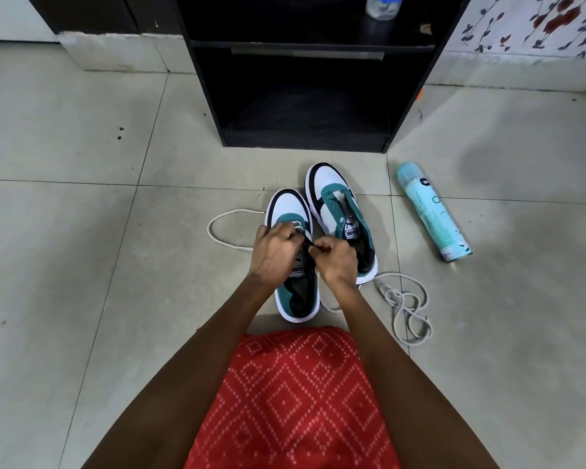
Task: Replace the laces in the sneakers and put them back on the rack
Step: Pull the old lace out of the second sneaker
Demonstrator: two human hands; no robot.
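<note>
Our left hand (278, 252) and right hand (335, 262) both pinch a dark lace (310, 244) with curled fingers (285, 228), right over one sneaker (290, 204). The second sneaker (332, 184) is just right of them, the rack (305, 143) beyond.

Premises: a home, seen at floor level in a domestic room. The floor (82, 231) is laid in large pale grey tiles with grouted joints and a few dark spots. A black rack (305, 140) of open shelves stands at the far side, with a plastic bottle (383, 6) on an upper shelf. At right is a white surface (538, 22) printed with red flowers; whether cloth or wall covering cannot be determined. A spray can (430, 211) lies on the tiles near a pair of sneakers (332, 194) and loose white laces (391, 296).
</note>
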